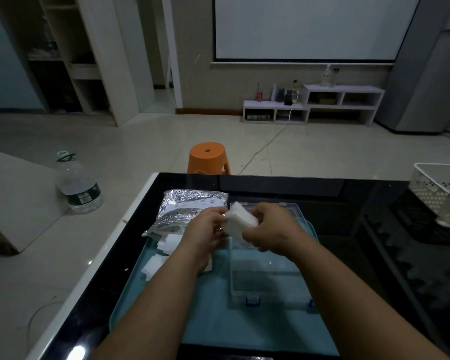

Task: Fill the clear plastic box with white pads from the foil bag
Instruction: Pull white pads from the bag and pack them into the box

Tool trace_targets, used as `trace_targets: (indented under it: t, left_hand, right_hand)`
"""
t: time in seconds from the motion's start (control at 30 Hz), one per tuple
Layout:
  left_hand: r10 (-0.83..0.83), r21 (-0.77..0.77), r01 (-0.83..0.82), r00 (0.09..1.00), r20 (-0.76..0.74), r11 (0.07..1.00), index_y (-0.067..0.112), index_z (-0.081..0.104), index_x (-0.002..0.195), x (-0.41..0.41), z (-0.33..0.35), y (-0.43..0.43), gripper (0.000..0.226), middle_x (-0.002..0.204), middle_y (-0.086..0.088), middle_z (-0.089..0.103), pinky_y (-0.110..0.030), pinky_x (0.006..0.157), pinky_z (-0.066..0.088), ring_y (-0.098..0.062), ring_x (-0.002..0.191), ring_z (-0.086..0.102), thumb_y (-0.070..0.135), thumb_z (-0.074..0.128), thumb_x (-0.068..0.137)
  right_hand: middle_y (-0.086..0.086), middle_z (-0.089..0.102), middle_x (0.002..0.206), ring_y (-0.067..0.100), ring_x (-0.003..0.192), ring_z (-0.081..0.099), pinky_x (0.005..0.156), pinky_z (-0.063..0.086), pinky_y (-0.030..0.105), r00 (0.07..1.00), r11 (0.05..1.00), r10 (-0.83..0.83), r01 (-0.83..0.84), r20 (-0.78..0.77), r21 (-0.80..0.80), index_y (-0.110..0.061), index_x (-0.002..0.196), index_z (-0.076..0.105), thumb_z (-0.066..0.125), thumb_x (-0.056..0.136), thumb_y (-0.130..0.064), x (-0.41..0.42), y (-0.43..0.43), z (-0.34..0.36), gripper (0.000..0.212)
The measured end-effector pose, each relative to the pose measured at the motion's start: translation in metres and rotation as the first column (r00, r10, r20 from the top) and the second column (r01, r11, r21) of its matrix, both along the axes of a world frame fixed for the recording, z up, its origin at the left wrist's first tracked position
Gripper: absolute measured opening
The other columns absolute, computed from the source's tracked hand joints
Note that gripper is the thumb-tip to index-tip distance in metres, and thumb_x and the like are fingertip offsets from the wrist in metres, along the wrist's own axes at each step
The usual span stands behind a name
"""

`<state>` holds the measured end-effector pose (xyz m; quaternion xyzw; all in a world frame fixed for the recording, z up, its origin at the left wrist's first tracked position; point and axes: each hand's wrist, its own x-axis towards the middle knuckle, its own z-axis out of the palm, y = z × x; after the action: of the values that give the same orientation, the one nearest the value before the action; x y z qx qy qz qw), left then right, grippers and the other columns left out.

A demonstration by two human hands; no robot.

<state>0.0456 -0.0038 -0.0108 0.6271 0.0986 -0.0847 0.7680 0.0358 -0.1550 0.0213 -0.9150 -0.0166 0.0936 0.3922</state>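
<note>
A stack (240, 219) of white pads is held in the air between both hands, over the far left corner of the box (265, 279). The left hand (205, 227) pinches the stack's left end with curled fingers, and the right hand (273, 227) grips its right end, fingers wrapped round the near side. The box lies just below and to the near right, open, its clear lid tipped back at the far side; its bottom looks bare, though the clear plastic makes a thin layer hard to rule out. The bag (190, 206) lies to the left of the hands, crinkled foil with its open mouth turned toward the near side. Some loose pads (166, 242) lie spilled on the tray (218, 320) just near of that mouth, partly under the left forearm. Box, bag and spilled pads all sit on this teal tray, which rests on a dark glossy table (322, 188). By my reading the task is at its start: one stack is out and squared up, ready to go in, but nothing is plainly in the box, and the bag looks well filled, so most of the work is left, including gathering the spilled pads. Farther out, a white basket (439, 185) stands at the table's far right, an orange stool (208, 157) beyond the far edge, and a bottle (79, 188) on the floor to the left.
</note>
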Motion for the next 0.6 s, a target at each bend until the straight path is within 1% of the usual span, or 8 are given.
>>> trace_targets:
  t: [0.07, 0.17, 0.2, 0.27, 0.33, 0.4, 0.53, 0.6]
  left_hand:
    - [0.095, 0.163, -0.112, 0.989, 0.109, 0.98, 0.019, 0.065, 0.091, -0.001, -0.005, -0.004, 0.019, 0.089, -0.009, 0.065, -0.032, 0.066, 0.044, -0.022, 0.078, 0.057, 0.009, 0.049, 0.088]
    - [0.083, 0.311, -0.167, 0.961, 0.265, 0.936, 0.019, 0.066, 0.079, -0.008, -0.016, -0.013, 0.018, 0.082, -0.001, 0.067, -0.033, 0.071, 0.043, -0.019, 0.079, 0.058, 0.03, 0.054, 0.087]
    - [0.067, 0.341, -0.165, 0.957, 0.282, 0.925, 0.019, 0.066, 0.078, -0.01, -0.022, -0.016, 0.019, 0.079, 0.001, 0.068, -0.032, 0.07, 0.042, -0.017, 0.076, 0.059, 0.031, 0.055, 0.087]
    - [0.059, 0.401, -0.181, 0.953, 0.298, 0.898, 0.02, 0.065, 0.079, -0.012, -0.031, -0.019, 0.016, 0.076, 0.005, 0.066, -0.026, 0.065, 0.041, -0.012, 0.073, 0.058, 0.021, 0.056, 0.092]
    - [0.075, 0.458, -0.21, 0.953, 0.295, 0.864, 0.021, 0.064, 0.086, -0.012, -0.037, -0.02, 0.015, 0.079, 0.008, 0.064, -0.022, 0.061, 0.04, -0.009, 0.074, 0.056, 0.015, 0.052, 0.094]
    - [0.081, 0.48, -0.216, 0.955, 0.286, 0.851, 0.02, 0.064, 0.089, -0.012, -0.041, -0.021, 0.015, 0.082, 0.007, 0.064, -0.019, 0.06, 0.04, -0.009, 0.074, 0.056, 0.017, 0.051, 0.095]
    - [0.123, 0.379, -0.223, 0.955, 0.269, 0.898, 0.013, 0.068, 0.087, -0.015, -0.043, -0.025, 0.02, 0.08, 0.0, 0.065, -0.028, 0.066, 0.041, -0.014, 0.076, 0.057, 0.02, 0.051, 0.096]
    - [0.141, 0.343, -0.232, 0.953, 0.269, 0.91, 0.012, 0.067, 0.087, -0.015, -0.043, -0.027, 0.018, 0.078, 0.002, 0.064, -0.023, 0.062, 0.042, -0.013, 0.074, 0.056, 0.019, 0.053, 0.095]
  right_hand:
    - [0.007, 0.06, 0.102, 0.02, 0.08, 0.068, 0.067, 0.062, 0.032, 0.996, 0.994, 0.051, -0.058, -0.071, -0.097, -0.021, 0.104, 0.054, 0.072, 0.08, -0.011, -0.001, 0.0, -0.003, 0.032]
    - [0.009, 0.063, 0.1, 0.024, 0.078, 0.071, 0.07, 0.063, 0.04, 0.984, 0.978, 0.116, -0.137, -0.135, -0.155, -0.024, 0.1, 0.052, 0.073, 0.077, -0.007, -0.001, 0.005, -0.009, 0.035]
    - [0.009, 0.064, 0.101, 0.025, 0.078, 0.072, 0.07, 0.062, 0.041, 0.982, 0.975, 0.13, -0.151, -0.136, -0.161, -0.025, 0.1, 0.052, 0.074, 0.077, -0.007, -0.001, 0.007, -0.011, 0.037]
    - [0.01, 0.064, 0.102, 0.024, 0.079, 0.072, 0.07, 0.062, 0.04, 0.979, 0.972, 0.15, -0.172, -0.14, -0.159, -0.025, 0.101, 0.051, 0.076, 0.076, -0.008, -0.001, 0.008, -0.014, 0.039]
    - [0.005, 0.063, 0.102, 0.018, 0.078, 0.068, 0.065, 0.061, 0.033, 0.977, 0.967, 0.163, -0.185, -0.136, -0.176, -0.027, 0.1, 0.051, 0.08, 0.074, -0.012, -0.001, 0.008, -0.017, 0.042]
    - [0.001, 0.061, 0.105, 0.016, 0.083, 0.061, 0.064, 0.052, 0.026, 0.981, 0.953, 0.167, -0.186, -0.097, -0.239, -0.027, 0.106, 0.052, 0.083, 0.071, -0.019, -0.002, 0.007, -0.019, 0.047]
    - [0.004, 0.06, 0.12, 0.019, 0.096, 0.055, 0.078, 0.047, 0.03, 0.983, 0.928, 0.176, -0.185, -0.056, -0.324, -0.021, 0.124, 0.052, 0.085, 0.069, -0.021, -0.004, 0.008, -0.021, 0.064]
    - [0.005, 0.059, 0.123, 0.02, 0.098, 0.055, 0.08, 0.047, 0.03, 0.983, 0.931, 0.168, -0.181, -0.068, -0.316, -0.02, 0.126, 0.051, 0.084, 0.07, -0.019, -0.005, 0.009, -0.021, 0.065]
